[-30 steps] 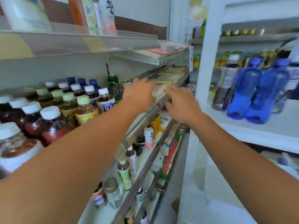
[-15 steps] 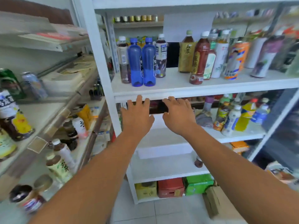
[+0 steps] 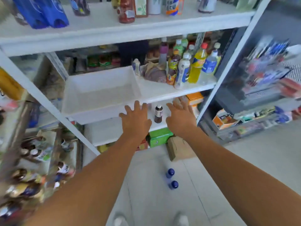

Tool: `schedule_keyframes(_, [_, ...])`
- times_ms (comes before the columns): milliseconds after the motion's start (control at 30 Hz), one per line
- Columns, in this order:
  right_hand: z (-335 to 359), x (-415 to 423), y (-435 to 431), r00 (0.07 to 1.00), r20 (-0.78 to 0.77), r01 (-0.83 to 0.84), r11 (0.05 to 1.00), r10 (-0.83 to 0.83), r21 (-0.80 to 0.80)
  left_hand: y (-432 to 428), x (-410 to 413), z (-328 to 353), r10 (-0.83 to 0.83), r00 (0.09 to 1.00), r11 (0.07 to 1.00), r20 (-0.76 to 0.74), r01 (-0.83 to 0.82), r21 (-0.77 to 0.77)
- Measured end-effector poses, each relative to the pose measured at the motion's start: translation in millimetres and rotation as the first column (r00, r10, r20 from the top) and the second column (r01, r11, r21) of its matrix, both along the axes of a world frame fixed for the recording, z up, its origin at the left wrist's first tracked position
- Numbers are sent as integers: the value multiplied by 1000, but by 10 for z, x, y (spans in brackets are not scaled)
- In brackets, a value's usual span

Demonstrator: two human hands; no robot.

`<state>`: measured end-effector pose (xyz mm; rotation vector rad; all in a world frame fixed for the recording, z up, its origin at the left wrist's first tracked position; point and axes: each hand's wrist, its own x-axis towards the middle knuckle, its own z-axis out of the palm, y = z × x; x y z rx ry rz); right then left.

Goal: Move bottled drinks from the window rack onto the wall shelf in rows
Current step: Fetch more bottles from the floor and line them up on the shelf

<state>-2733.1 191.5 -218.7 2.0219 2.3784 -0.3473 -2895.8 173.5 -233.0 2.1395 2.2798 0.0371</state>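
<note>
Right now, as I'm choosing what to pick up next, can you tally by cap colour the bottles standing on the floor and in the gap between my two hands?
Blue cap: 2, the blue-capped bottles on the floor
White cap: 1, the dark bottle between the left hand and the right hand
Total: 3

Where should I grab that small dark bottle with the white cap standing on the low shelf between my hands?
Grip the dark bottle round its straight body, below the cap, coming in level from the front. It stands upright and alone, so its sides are free, while the shelf above sits close over the cap and probably blocks a reach from the top.
</note>
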Motion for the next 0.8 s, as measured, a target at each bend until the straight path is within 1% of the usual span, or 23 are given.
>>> schedule_keyframes(100, [-409,373,-51,998,30,53,994,-50,-100,5,330,-386,-33,999,996,22,34,-78])
schedule_keyframes(200, [-842,640,-102,990,34,138,970,-133,-200,73,562,-856,-102,993,985,53,108,-137])
schedule_keyframes(333, [-1546,878,-181,976,48,217,932,-212,-291,186,781,-1642,-197,974,950,113,218,-225])
schedule_keyframes(433, [-2201,969,-246,965,58,258,893,-254,-370,159,898,-2379,-209,963,911,169,254,-325])
schedule_keyframes(633, [-3699,1085,-476,918,25,344,766,-395,-544,25,1027,-4061,-238,956,844,173,291,-451])
schedule_keyframes(700, [-4281,1099,-604,905,23,353,721,-424,-597,-27,1049,-4674,-218,953,827,212,295,-478])
schedule_keyframes(800, [-5214,1102,-807,872,23,382,652,-488,-655,-95,1059,-5615,-173,949,825,263,285,-487])
